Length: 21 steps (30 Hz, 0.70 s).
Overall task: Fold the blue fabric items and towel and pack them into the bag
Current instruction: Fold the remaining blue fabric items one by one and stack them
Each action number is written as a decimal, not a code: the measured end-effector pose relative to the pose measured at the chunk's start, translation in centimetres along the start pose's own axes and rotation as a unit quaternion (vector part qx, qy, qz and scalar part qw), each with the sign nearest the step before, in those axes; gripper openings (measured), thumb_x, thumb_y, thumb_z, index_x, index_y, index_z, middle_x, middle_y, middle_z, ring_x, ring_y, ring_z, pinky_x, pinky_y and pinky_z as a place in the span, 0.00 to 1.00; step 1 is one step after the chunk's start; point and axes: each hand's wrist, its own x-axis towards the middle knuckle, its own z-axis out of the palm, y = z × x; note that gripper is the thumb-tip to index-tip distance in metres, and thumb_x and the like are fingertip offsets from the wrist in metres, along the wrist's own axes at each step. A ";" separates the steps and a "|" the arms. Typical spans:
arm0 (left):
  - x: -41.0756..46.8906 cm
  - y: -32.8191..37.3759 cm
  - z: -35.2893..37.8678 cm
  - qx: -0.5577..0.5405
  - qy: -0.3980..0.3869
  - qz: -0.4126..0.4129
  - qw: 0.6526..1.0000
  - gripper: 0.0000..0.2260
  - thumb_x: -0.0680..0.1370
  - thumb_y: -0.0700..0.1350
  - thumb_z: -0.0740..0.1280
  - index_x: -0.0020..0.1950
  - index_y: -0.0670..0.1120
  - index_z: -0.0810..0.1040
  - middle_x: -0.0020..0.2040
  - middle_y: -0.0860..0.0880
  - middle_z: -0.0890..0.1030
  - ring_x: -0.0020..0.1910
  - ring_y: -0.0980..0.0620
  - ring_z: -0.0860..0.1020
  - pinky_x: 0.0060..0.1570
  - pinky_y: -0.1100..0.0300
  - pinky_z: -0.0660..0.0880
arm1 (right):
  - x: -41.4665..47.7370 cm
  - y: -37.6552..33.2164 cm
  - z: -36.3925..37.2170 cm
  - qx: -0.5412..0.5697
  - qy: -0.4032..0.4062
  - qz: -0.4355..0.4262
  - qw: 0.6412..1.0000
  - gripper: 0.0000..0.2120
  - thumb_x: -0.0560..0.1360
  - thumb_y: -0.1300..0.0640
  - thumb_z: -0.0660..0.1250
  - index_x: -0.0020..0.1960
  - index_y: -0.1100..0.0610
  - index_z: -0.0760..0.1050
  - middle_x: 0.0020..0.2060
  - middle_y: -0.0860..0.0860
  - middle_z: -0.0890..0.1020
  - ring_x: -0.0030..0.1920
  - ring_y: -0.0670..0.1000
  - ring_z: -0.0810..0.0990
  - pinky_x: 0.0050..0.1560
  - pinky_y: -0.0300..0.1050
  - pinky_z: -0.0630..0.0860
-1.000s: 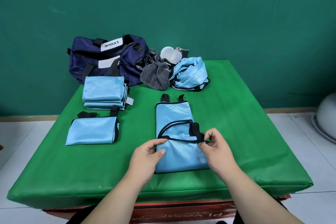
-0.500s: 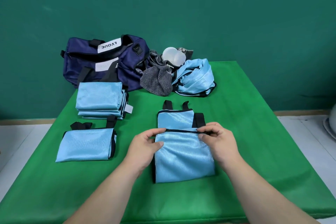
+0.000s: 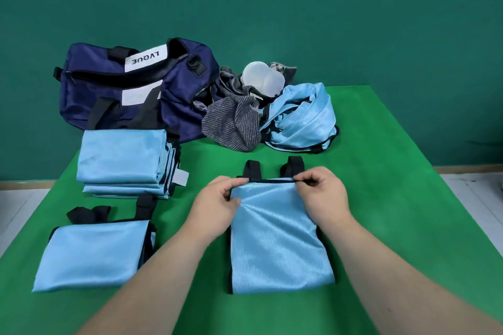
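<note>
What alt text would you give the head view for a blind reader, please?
The left hand and right hand pinch the far edge of a folded blue item on a green table. Left of it lie a stack and a single folded piece; at the back are a navy bag, a grey towel and a crumpled blue heap.

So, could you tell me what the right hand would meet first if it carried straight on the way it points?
Probably the black strap just beyond the right hand, at the far edge of the folded blue item it pinches; past that, the grey striped cloth, though depth is unclear.
</note>
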 end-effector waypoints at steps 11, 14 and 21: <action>0.9 -2.8 1.0 0.163 0.014 0.052 0.985 0.21 0.76 0.40 0.68 0.66 0.60 0.77 0.68 0.65 0.71 0.71 0.62 0.63 0.71 0.60 0.51 | 0.9 1.8 0.6 -0.037 -0.026 -0.047 0.998 0.10 0.77 0.62 0.69 0.44 0.48 0.82 0.48 0.41 0.80 0.49 0.31 0.76 0.49 0.22 0.67; 0.9 -2.7 1.1 0.166 0.020 0.053 0.984 0.15 0.79 0.47 0.67 0.64 0.60 0.78 0.65 0.64 0.74 0.68 0.62 0.67 0.69 0.62 0.52 | 0.9 1.8 0.6 -0.061 -0.045 -0.026 0.997 0.10 0.78 0.59 0.68 0.46 0.45 0.81 0.47 0.39 0.80 0.49 0.39 0.79 0.53 0.39 0.76; -4.6 -2.8 1.5 0.140 0.016 0.065 0.988 0.09 0.80 0.49 0.68 0.58 0.61 0.82 0.56 0.68 0.77 0.62 0.68 0.70 0.71 0.55 0.62 | -4.5 1.6 -2.4 -0.096 -0.082 -0.026 0.992 0.11 0.78 0.59 0.68 0.47 0.41 0.78 0.47 0.40 0.80 0.39 0.37 0.76 0.45 0.36 0.71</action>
